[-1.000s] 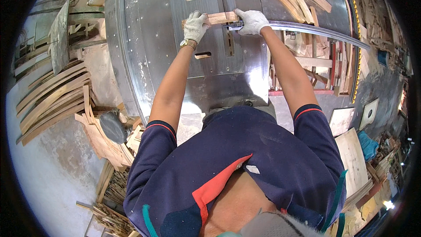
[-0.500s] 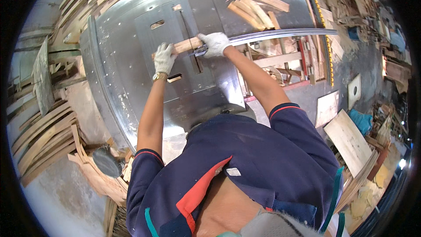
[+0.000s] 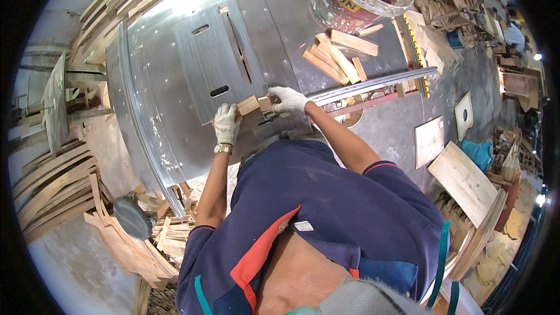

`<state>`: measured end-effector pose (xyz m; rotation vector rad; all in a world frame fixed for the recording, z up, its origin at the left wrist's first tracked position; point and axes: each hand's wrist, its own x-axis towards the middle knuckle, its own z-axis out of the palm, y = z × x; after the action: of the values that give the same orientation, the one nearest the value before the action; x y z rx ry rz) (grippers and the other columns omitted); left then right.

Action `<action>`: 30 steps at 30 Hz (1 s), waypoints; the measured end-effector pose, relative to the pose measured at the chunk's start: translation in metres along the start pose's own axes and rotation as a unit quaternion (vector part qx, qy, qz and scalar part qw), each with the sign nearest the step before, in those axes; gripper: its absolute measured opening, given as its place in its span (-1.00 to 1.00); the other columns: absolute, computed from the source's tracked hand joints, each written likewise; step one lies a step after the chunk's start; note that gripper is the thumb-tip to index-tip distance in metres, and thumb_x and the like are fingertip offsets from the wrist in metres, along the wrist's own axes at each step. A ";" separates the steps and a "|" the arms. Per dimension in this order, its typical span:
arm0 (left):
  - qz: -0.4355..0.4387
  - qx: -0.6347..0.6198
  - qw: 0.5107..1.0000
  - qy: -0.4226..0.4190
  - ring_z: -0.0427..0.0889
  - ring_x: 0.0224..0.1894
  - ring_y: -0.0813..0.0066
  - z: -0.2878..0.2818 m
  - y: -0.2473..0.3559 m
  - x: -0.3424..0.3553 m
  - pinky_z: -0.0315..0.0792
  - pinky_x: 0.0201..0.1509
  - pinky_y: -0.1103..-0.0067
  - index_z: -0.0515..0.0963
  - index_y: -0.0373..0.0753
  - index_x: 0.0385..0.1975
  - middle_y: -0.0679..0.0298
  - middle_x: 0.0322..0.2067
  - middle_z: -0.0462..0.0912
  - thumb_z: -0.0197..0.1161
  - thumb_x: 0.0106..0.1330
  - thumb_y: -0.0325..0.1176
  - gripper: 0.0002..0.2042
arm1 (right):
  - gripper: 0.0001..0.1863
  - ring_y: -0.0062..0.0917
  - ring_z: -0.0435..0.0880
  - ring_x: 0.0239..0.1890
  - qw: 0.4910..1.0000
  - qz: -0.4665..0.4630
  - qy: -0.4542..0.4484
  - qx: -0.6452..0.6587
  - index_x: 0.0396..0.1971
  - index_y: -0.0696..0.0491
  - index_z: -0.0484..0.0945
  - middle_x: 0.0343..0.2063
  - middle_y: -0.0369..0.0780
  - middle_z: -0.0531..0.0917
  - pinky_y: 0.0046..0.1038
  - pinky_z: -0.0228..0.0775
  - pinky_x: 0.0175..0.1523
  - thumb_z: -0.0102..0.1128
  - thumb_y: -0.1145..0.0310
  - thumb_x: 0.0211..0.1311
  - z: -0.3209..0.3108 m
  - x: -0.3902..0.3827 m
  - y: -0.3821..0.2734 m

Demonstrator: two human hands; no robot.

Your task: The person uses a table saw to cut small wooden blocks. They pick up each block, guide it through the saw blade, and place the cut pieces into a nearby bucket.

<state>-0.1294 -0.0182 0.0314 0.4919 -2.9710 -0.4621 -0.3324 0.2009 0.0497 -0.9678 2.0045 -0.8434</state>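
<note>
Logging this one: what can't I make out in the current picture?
All in the head view:
Wood block: left end hidden by the left grip.
Smaller piece: right end covered by the right grip.
Bucket: far rim cut off by the top edge.
Watch: dial too small to read.

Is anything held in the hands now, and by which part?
The left hand holds a wood block by its left end; the right hand touches a smaller piece at its right end, grip unclear.
</note>
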 end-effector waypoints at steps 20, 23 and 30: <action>0.068 0.022 0.997 -0.034 0.59 0.21 0.15 -0.008 -0.004 -0.037 0.47 0.24 0.20 0.61 -0.08 0.05 0.22 0.04 0.62 0.53 0.14 -0.20 -0.54 | -0.76 -0.43 0.79 -0.23 0.936 -0.053 0.348 0.019 -0.15 0.06 0.79 -0.30 -0.16 0.83 -0.35 0.61 -0.03 0.29 0.33 0.25 -0.124 -0.057 -0.055; 0.080 0.033 0.995 -0.050 0.58 0.22 0.17 0.001 0.007 -0.036 0.46 0.24 0.19 0.60 -0.07 0.06 0.24 0.04 0.62 0.56 0.13 -0.18 -0.52 | -0.58 -0.16 0.79 -0.05 0.993 -0.032 0.028 -0.106 0.03 0.08 0.71 -0.10 -0.01 0.79 -0.25 0.58 0.18 0.35 0.26 0.18 -0.056 -0.055 -0.032; 0.062 0.020 0.996 -0.060 0.58 0.20 0.19 -0.002 0.013 -0.041 0.47 0.23 0.20 0.61 -0.06 0.07 0.24 0.04 0.62 0.57 0.11 -0.22 -0.51 | -0.03 -0.15 0.62 0.28 0.955 -0.002 -0.048 -0.293 0.47 -0.11 0.36 0.18 -0.14 0.62 -0.14 0.53 0.33 0.54 0.18 -0.05 0.019 -0.064 -0.031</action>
<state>-0.0940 0.0063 0.0349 0.2886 -3.1084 -0.4371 -0.2780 0.2339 0.0863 -1.3051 2.2084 -0.1818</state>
